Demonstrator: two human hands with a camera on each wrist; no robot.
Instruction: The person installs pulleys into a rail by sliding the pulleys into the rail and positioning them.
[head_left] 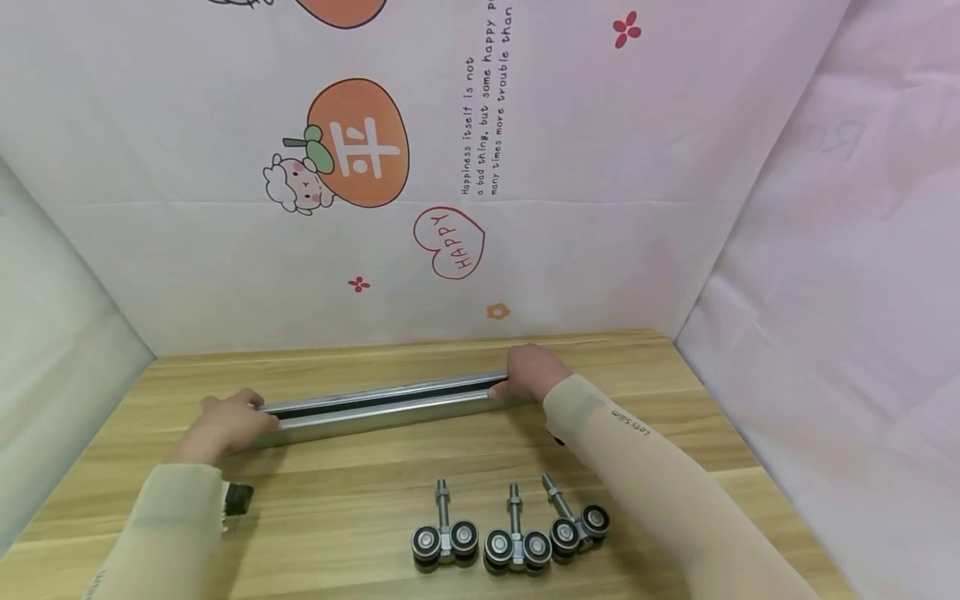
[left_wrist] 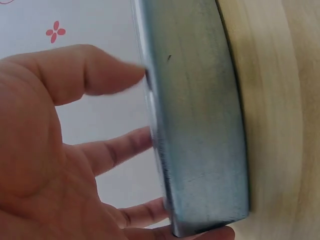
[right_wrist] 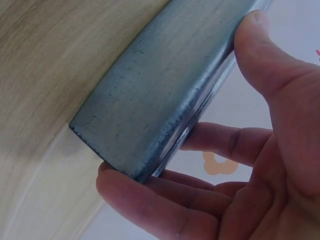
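A long steel channel rail (head_left: 397, 412) with a dark slot along its top lies across the wooden table, its right end farther back. My left hand (head_left: 228, 423) holds the left end. In the left wrist view, the thumb touches the upper edge of the rail (left_wrist: 200, 120) and a fingertip reaches under the end. At the other end, my right hand (head_left: 532, 373) grips the rail. The right wrist view shows the thumb on the near edge of the rail (right_wrist: 150, 95), one finger across its end and others at the far side.
Three roller trolleys with threaded bolts lie near the front: a left one (head_left: 445, 542), a middle one (head_left: 517, 550) and a tilted right one (head_left: 579, 532) beside my right forearm. A printed white cloth (head_left: 570, 233) stands behind the wooden table (head_left: 337, 500), with white cloth at both sides.
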